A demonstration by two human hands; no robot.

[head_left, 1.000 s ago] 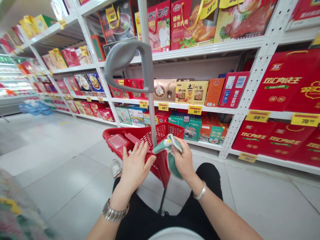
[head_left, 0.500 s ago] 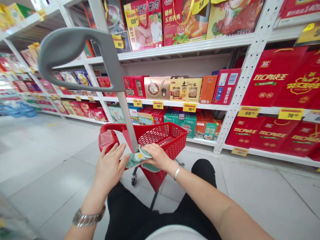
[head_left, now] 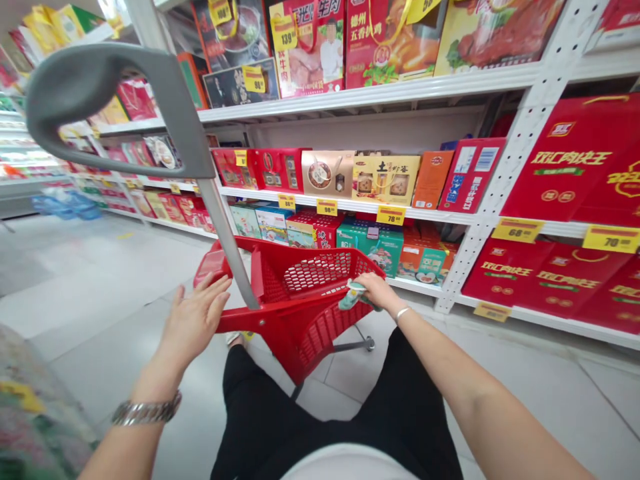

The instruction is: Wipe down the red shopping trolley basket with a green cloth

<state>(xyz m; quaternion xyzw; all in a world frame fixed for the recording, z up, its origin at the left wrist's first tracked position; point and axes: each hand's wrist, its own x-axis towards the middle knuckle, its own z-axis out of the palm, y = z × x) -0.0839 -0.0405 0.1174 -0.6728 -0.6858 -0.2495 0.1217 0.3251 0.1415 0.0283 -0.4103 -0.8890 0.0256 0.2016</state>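
A red plastic shopping cart (head_left: 280,320) stands on casters between my knees, with a slotted basket and a tall grey handle (head_left: 193,113) on a metal post leaning up to the left. My right hand (head_left: 375,292) is closed around a green and white cloth (head_left: 353,295) with a flower print, at the basket's right rim. My left hand (head_left: 197,320) is open, fingers stretched out, resting by the cart's red left corner; it holds nothing. Whether its fingertips touch the plastic I cannot tell.
White metal shelving (head_left: 370,100) with boxed goods and yellow price tags runs across the front. Red gift boxes (head_left: 565,160) fill the shelves at right. Pale floor tiles (head_left: 125,280) stretch away at left, with blue plastic bundles (head_left: 70,203) farther off. Blurred patterned material (head_left: 40,407) is at lower left.
My right hand has carried the cloth from the base of the post to the basket's right rim. My left hand has shifted left. The cart appears turned, its handle farther left.
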